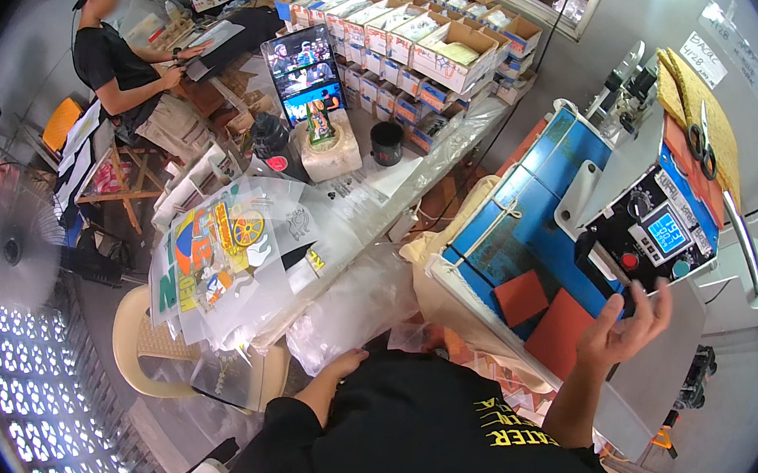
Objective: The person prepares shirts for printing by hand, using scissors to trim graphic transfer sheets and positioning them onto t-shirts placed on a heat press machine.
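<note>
My right hand (627,329) is raised with its fingers apart and nothing in it. It is by the black handle (606,270) of a heat press, just below the control box (648,228) with its lit blue display and red knob. Under the press, red-brown pads (559,333) lie on the blue-topped bench (524,212). My left hand (344,364) is low at my waist, beside a clear plastic bag (359,308). Its fingers are mostly hidden, so I cannot make out any grip. Printed transfer sheets (223,244) are spread on the table to the left.
A phone-like screen (307,76) leans behind a white block (333,153), near a black mug (387,143). Stacked cardboard boxes (453,62) line the back. A beige chair (135,331) and a fan (12,243) stand left. Another person (108,71) works at the far left. Scissors (702,147) hang right.
</note>
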Tool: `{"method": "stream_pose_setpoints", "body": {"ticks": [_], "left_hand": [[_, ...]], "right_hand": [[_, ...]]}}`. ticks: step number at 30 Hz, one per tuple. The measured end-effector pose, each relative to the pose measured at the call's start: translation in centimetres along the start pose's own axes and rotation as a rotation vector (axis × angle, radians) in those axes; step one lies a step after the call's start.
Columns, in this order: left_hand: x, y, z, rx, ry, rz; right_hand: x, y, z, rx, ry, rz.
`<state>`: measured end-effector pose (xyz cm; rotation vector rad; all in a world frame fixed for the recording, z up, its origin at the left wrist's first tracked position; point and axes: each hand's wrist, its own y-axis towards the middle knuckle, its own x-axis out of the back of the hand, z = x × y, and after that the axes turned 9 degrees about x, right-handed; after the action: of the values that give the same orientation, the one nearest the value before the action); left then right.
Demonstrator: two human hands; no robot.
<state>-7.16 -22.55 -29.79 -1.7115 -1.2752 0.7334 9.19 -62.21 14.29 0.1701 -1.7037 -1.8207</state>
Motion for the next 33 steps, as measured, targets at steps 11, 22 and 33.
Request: {"method": "stream_pose_setpoints", "body": {"ticks": [11,22,33], "left_hand": [[-4.6,-3.5,-3.4,0.011,0.298,-0.26],[-6.3,-4.1,-5.6,-0.165,0.111,-0.274],[-2.4,5.0,-1.7,0.059,0.232,-0.097]], "right_hand": [[-1.0,0.0,-0.2,0.166,-0.302,0.416],[-0.4,0.1,-0.1,0.179,-0.284,0.465],[-0.8,0.6,0.5,0.109,-0.308,0.495]]}}
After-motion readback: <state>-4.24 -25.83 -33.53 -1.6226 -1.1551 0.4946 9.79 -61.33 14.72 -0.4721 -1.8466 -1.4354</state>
